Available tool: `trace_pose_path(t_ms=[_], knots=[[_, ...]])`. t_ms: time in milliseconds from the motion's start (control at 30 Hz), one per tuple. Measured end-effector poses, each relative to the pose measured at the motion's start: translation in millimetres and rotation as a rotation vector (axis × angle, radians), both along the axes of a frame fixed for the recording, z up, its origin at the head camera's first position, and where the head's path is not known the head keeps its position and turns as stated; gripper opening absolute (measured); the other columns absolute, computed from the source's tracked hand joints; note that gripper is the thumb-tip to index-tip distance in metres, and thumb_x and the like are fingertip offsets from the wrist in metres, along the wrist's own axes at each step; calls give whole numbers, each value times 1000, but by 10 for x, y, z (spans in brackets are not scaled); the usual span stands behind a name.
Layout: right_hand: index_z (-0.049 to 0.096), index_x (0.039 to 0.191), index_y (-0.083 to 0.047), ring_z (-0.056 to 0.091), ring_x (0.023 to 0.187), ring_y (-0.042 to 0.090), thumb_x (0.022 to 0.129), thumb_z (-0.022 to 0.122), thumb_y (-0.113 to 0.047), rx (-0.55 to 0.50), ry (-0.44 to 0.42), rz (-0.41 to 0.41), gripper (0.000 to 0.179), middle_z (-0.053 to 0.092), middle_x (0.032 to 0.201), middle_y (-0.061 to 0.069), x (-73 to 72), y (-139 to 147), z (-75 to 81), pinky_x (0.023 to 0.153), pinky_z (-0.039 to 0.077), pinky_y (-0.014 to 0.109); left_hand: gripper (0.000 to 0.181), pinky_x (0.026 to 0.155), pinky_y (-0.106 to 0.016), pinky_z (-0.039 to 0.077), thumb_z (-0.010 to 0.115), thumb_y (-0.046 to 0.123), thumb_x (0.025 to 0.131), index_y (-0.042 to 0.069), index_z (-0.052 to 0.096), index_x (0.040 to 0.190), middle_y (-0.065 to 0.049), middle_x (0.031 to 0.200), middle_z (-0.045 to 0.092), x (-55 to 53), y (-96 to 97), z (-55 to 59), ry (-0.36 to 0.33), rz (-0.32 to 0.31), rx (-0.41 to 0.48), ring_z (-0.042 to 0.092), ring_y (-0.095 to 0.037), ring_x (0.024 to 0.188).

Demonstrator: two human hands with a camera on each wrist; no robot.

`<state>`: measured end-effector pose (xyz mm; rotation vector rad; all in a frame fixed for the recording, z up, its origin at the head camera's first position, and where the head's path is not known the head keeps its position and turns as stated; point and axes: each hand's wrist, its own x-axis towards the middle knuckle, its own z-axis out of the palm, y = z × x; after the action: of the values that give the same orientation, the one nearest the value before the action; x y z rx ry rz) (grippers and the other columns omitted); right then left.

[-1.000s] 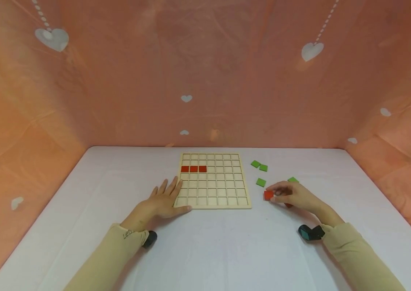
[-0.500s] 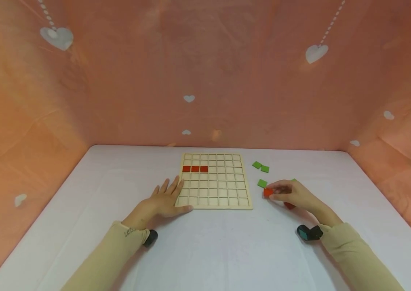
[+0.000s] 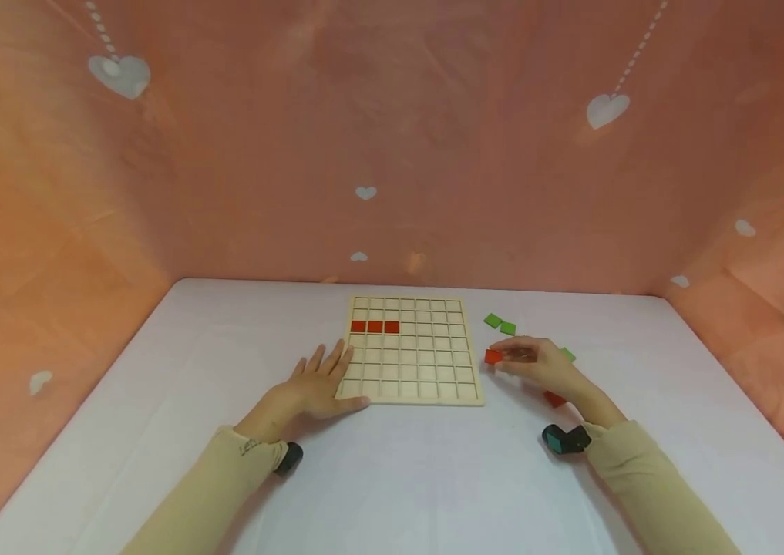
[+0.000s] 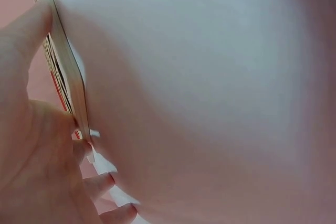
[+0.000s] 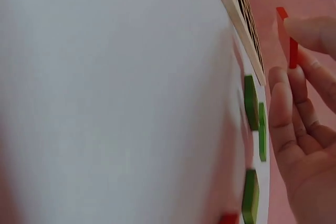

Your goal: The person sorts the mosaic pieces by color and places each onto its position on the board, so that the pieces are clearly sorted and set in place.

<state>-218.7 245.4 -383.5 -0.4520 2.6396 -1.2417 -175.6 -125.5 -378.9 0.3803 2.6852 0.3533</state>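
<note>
Pinching one red tile [image 3: 492, 356] in right hand [image 3: 537, 366], resting left hand [image 3: 314, 395] spread on one board [image 3: 408, 357]! Spotting three inlaid reds [image 3: 375, 327], one loose red [image 3: 554, 398], at least three green tiles [image 3: 508, 328]!

Left hand [image 3: 315, 391] splayed, right hand [image 3: 550, 367] pinching

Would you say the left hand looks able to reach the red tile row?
Likely yes: the left hand touches the board along its left edge, and nothing visible blocks the red tiles.
</note>
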Motion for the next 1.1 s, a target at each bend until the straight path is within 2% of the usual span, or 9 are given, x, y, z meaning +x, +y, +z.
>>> trace_pose_path(t_ms=[333, 567, 767, 1100], knots=[[63, 123, -2, 64, 99, 17, 86, 71, -19, -87, -24, -2, 42, 68, 112, 14, -131, -230, -62, 86, 47, 25, 92, 117, -58, 4, 48, 59, 92, 5, 7, 154, -15, 162, -2, 9, 6, -14, -9, 6, 2, -2, -41, 147], [63, 122, 0, 65, 99, 21, 87, 70, -16, -104, -12, 7, 39, 68, 112, 16, -185, -360, -48, 85, 48, 23, 94, 117, -58, 4, 49, 61, 91, 7, 5, 155, -13, 162, -2, -7, 2, -42, -5, 6, 5, -3, -40, 147], [63, 122, 0, 65, 101, 24, 87, 70, -13, -113, -10, 8, 38, 66, 115, 17, -248, -484, -49, 82, 49, 18, 92, 117, -58, 7, 48, 60, 92, 5, 8, 154, -14, 162, -1, 5, 3, -11, -4, 9, -16, 0, -41, 147], [62, 123, 2, 64, 104, 29, 89, 67, -13, -106, 2, 11, 37, 67, 114, 19, -320, -721, -52, 92, 50, 40, 91, 116, -60, 8, 49, 59, 92, 5, 10, 154, -14, 162, 1, 30, 14, 15, 0, 12, -13, 2, -42, 147]])
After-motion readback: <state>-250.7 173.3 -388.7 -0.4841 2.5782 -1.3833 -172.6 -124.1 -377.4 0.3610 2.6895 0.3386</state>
